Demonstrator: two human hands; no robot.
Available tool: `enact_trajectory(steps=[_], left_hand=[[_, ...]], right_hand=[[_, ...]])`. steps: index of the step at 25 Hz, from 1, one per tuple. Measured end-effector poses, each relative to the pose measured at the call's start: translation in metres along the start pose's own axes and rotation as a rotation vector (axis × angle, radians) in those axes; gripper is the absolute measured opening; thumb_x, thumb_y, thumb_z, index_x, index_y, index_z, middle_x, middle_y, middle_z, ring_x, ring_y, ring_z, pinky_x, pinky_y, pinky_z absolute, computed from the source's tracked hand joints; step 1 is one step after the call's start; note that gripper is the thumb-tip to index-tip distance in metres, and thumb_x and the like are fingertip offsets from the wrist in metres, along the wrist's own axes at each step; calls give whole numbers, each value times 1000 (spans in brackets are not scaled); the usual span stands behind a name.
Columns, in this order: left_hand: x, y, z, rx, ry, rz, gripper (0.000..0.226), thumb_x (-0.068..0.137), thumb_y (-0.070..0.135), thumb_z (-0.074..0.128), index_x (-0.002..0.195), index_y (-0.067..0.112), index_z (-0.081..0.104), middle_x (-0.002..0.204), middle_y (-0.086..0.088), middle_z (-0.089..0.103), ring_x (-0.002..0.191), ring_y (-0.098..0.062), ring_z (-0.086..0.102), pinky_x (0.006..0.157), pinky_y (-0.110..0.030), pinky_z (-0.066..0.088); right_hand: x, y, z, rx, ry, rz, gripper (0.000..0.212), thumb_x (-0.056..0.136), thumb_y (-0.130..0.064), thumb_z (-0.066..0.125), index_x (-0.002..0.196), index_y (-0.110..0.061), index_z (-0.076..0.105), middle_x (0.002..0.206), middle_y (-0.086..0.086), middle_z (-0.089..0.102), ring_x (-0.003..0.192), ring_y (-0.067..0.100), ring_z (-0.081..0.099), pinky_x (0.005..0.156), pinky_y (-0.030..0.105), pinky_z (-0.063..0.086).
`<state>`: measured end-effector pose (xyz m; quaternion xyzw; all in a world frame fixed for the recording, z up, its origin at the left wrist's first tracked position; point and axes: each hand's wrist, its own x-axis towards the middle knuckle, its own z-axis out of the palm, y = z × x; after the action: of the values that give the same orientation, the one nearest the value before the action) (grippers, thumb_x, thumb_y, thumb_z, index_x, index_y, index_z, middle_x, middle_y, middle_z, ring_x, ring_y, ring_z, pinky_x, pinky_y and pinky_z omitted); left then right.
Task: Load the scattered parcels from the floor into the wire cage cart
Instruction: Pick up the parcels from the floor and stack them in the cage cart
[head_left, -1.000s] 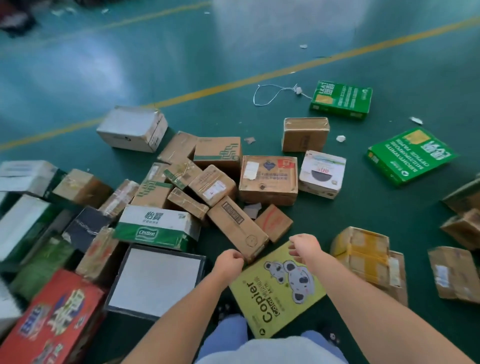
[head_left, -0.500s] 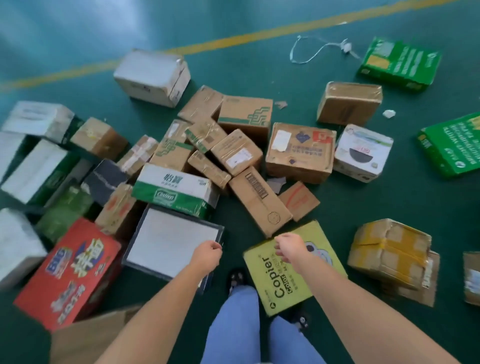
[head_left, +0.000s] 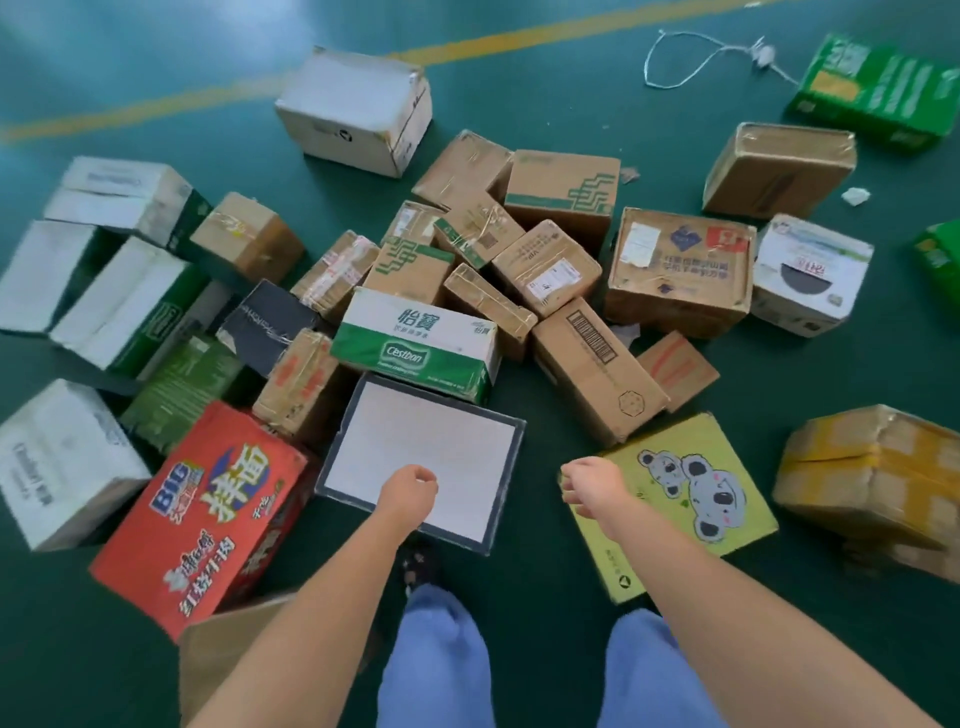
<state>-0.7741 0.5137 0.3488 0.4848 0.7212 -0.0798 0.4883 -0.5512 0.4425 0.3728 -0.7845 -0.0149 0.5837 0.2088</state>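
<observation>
Several parcels lie scattered on the green floor. My left hand (head_left: 409, 491) hangs over a flat white box with a dark rim (head_left: 447, 436), fingers curled, holding nothing. My right hand (head_left: 589, 486) hovers at the left edge of a yellow koala copier box (head_left: 691, 499), fingers curled and empty. Behind the flat box lies a green-and-white Cestbon box (head_left: 415, 345). A long brown carton (head_left: 597, 371) lies between the two. A red noodle box (head_left: 208, 514) sits to my left. The wire cage cart is not in view.
A taped yellow-brown parcel (head_left: 872, 473) sits at the right. White and green cartons (head_left: 93, 291) crowd the left. A brown carton (head_left: 228, 654) lies by my left leg. A white cord (head_left: 691, 57) and a yellow floor line (head_left: 493, 39) lie beyond the pile.
The view has tilted down and come closer to the pile. Both hands have moved left, the left one from the green floor to above the flat white box.
</observation>
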Motion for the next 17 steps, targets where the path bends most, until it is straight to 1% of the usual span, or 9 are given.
enact_trajectory(steps=[2,3,6,8,10,12,13,15,17], left_hand=[[28,-19,-30,77,-35,21,20,94,10,46,107,10,61,113,-16,65,101,-32,61,90,-41,51],[38,-29,-45,121,-44,32,22,95,10,47,111,7,62,114,-16,64,104,-33,60,91,-40,50],[72,-55,-73,204,-61,51,28,95,11,47,119,5,60,124,-13,60,114,-29,54,96,-33,42],[103,-72,-78,200,-56,29,31,95,12,48,124,4,57,130,-13,57,119,-28,51,97,-32,38],[142,-92,-71,215,-44,5,36,94,13,50,129,4,55,134,-15,52,115,-29,52,91,-30,39],[184,-115,-61,221,0,-21,43,93,16,53,135,5,50,137,-18,45,106,-29,52,86,-29,39],[209,-125,-56,230,24,-23,49,92,18,55,138,6,46,140,-19,41,108,-30,51,89,-31,40],[262,-150,-44,266,79,-53,62,90,27,61,144,9,37,144,-20,34,123,-36,45,103,-39,38],[310,-173,-37,313,132,-74,75,87,36,65,148,10,30,146,-21,31,130,-39,38,108,-44,35]], right_hand=[[4,1,36,28,81,15,14,100,-10,42,104,-5,55,77,11,53,70,18,57,58,22,47],[6,6,54,29,116,29,18,99,-11,45,110,-4,57,81,13,56,76,23,60,62,27,49],[29,28,101,4,141,25,24,95,-15,52,118,-8,59,89,8,58,84,23,55,72,34,46],[55,41,126,-16,136,48,28,94,-16,53,120,-6,58,89,9,54,84,24,50,76,36,43],[94,53,148,-60,137,57,32,95,-17,52,123,-2,53,88,10,50,83,25,46,75,35,40],[139,66,168,-77,132,43,40,96,-20,53,131,-3,46,102,13,53,89,27,49,79,36,41],[167,72,178,-71,132,34,46,96,-22,54,136,-4,41,114,16,54,97,30,52,84,37,41],[222,88,199,-46,180,45,60,96,-26,56,145,-6,30,139,17,44,120,34,48,95,38,40],[268,107,221,-26,207,79,72,95,-32,57,151,-9,19,150,15,33,132,35,40,103,42,37]])
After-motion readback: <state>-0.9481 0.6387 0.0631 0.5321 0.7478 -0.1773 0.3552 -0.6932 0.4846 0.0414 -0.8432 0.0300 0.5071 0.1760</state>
